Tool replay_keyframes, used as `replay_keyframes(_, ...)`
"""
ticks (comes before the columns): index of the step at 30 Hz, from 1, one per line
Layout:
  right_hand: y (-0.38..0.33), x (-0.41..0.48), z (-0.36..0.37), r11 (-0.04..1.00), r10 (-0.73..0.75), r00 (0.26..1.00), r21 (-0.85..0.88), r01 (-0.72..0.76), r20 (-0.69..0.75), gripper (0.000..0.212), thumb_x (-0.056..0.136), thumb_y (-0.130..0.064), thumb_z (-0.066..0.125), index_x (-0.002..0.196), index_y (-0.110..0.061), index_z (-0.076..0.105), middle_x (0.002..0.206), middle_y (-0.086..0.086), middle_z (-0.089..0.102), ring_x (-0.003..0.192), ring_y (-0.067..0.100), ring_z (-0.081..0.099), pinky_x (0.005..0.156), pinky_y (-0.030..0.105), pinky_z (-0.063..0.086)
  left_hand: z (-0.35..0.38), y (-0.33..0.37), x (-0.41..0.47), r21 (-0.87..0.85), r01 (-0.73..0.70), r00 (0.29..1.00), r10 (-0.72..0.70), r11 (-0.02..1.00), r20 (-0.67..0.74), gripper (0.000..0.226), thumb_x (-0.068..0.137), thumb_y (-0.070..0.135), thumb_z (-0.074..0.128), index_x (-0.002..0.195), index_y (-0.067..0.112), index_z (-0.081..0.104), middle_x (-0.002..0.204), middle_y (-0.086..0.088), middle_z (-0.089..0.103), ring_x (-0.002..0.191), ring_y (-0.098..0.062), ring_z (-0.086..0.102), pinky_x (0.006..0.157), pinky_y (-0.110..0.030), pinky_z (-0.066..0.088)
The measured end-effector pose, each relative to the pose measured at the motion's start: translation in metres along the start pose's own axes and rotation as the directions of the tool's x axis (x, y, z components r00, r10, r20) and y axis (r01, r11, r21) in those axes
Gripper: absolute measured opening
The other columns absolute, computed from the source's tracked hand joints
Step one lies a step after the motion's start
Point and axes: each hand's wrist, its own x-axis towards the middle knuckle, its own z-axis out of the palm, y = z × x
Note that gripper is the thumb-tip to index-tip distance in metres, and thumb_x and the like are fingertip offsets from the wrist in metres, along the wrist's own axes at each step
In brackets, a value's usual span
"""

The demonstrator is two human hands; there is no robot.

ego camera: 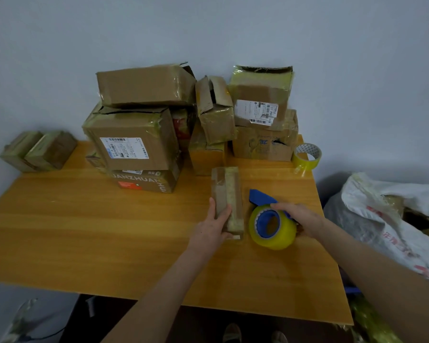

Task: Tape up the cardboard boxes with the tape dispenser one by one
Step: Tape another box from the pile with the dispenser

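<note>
Watching this on my feed, so here's what I've got. The wooden table [84, 231] fills most of the lower frame. At its back, upper centre, there's a messy pile [134, 144] of cardboard boxes against the wall. They're stacked two or three high, some have shipping labels, and a few flaps are torn or standing open. A white bag [382, 219] with red print is slumped off the table's right edge at right of frame. Over at the left edge, a pair of boxes [39, 151] wrapped in yellowish tape sits just beyond the table's back corner.

The one being worked on is a long narrow box [227, 189], lying flat just right of centre and running away from me, with a strip of tape along its top. Just beside it on the right is the dispenser [270, 226], which has a blue frame and a fat yellowish roll. It looks like it's resting on the table, close to the box, but I can't tell if they touch.

The left hand [212, 229] grasps the near end of the box, thumb up the left side and fingers draped over the top. The right hand [302, 217] is wrapped over the dispenser from the right, fingers curled across the top of it.

A spare roll [307, 157] stands on edge at the table's back right corner.
</note>
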Motion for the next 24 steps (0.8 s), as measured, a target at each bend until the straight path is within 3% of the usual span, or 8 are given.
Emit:
replay_keyframes(4, -0.005, -0.004, 0.005, 1.000, 0.011, 1.000, 0.016, -0.011, 0.004, 0.073, 0.064, -0.036, 0.083, 0.122, -0.004, 0.052, 0.123, 0.014, 0.057, 0.109, 0.034, 0.057, 0.092, 0.048, 0.051, -0.004, 0.000, 0.000, 0.013, -0.024, 1.000, 0.024, 1.000, 0.016, 0.078, 0.094, 0.039, 0.057, 0.153, 0.038, 0.006, 0.160, -0.012, -0.015, 0.120, -0.035, 0.052, 0.097, -0.042, 0.047)
replay_keyframes(8, -0.013, -0.017, -0.014, 0.987, -0.151, 0.988, -0.057, 0.152, 0.017, 0.036, 0.071, -0.014, 0.078, 0.102, -0.011, 0.058, 0.112, 0.014, 0.064, 0.100, 0.029, 0.063, 0.089, 0.047, 0.051, -0.006, -0.004, 0.000, 0.014, -0.067, 0.997, 0.067, 0.998, 0.028, 0.080, 0.092, 0.040, 0.059, 0.153, 0.039, 0.007, 0.160, -0.011, -0.015, 0.122, -0.034, 0.051, 0.099, -0.041, 0.048)
replay_keyframes(12, -0.038, -0.051, -0.048, 0.935, -0.329, 0.935, -0.092, 0.342, 0.134, 0.031, 0.081, 0.002, 0.067, 0.104, -0.017, 0.062, 0.104, 0.008, 0.064, 0.089, 0.021, 0.062, 0.075, 0.032, 0.049, -0.008, -0.001, -0.003, 0.087, -0.076, 0.997, 0.077, 0.993, -0.007, 0.081, 0.089, 0.051, 0.059, 0.151, 0.042, 0.007, 0.161, -0.007, -0.012, 0.113, -0.029, 0.057, 0.091, -0.037, 0.050)
replay_keyframes(16, -0.059, -0.080, -0.059, 0.887, -0.392, 0.883, -0.150, 0.437, 0.260, 0.055, 0.061, -0.010, 0.079, 0.109, -0.022, 0.058, 0.108, 0.005, 0.062, 0.093, 0.020, 0.064, 0.076, 0.029, 0.052, -0.016, -0.006, -0.004, 0.016, -0.087, 0.994, 0.088, 0.996, -0.063, 0.089, 0.081, 0.065, 0.059, 0.151, 0.044, 0.008, 0.162, -0.001, -0.010, 0.130, -0.024, 0.044, 0.094, -0.035, 0.049)
replay_keyframes(18, -0.065, -0.088, -0.058, 0.869, -0.404, 0.869, -0.177, 0.462, 0.285, 0.072, 0.046, -0.021, 0.079, 0.115, -0.021, 0.057, 0.111, 0.005, 0.062, 0.096, 0.020, 0.065, 0.076, 0.027, 0.051, -0.031, -0.005, -0.004, -0.217, -0.067, 0.974, 0.016, 0.974, -0.227, 0.075, 0.086, 0.061, 0.054, 0.150, 0.038, 0.022, 0.160, 0.003, 0.010, 0.132, -0.016, 0.041, 0.097, -0.032, 0.049)
replay_keyframes(21, -0.069, -0.098, -0.050, 0.838, -0.438, 0.840, -0.193, 0.511, 0.320, 0.068, 0.053, -0.021, 0.079, 0.117, -0.022, 0.056, 0.116, 0.004, 0.061, 0.102, 0.020, 0.065, 0.079, 0.026, 0.052, -0.066, 0.003, -0.004, -0.806, 0.017, 0.969, -0.208, 0.592, -0.132, 0.056, 0.092, 0.055, 0.047, 0.138, 0.021, 0.047, 0.139, -0.001, 0.052, 0.115, -0.014, 0.056, 0.094, -0.033, 0.051)
replay_keyframes(23, -0.069, -0.103, -0.044, 0.810, -0.467, 0.815, -0.205, 0.550, 0.341, 0.065, 0.055, -0.022, 0.080, 0.115, -0.024, 0.055, 0.114, 0.003, 0.061, 0.097, 0.016, 0.066, 0.076, 0.024, 0.053, -0.085, 0.009, -0.009, -0.972, 0.109, 0.985, -0.154, 0.207, 0.077, 0.055, 0.093, 0.056, 0.042, 0.127, 0.014, 0.053, 0.124, -0.005, 0.063, 0.105, -0.018, 0.063, 0.085, -0.032, 0.055)
replay_keyframes(24, -0.069, -0.105, -0.041, 0.796, -0.476, 0.805, -0.217, 0.566, 0.354, 0.064, 0.055, -0.023, 0.080, 0.114, -0.025, 0.054, 0.113, 0.002, 0.061, 0.094, 0.013, 0.067, 0.074, 0.022, 0.053, -0.091, 0.010, -0.011, -0.981, 0.143, 0.984, -0.123, 0.127, 0.127, 0.054, 0.093, 0.057, 0.040, 0.123, 0.013, 0.056, 0.119, -0.005, 0.065, 0.103, -0.021, 0.064, 0.082, -0.032, 0.055)
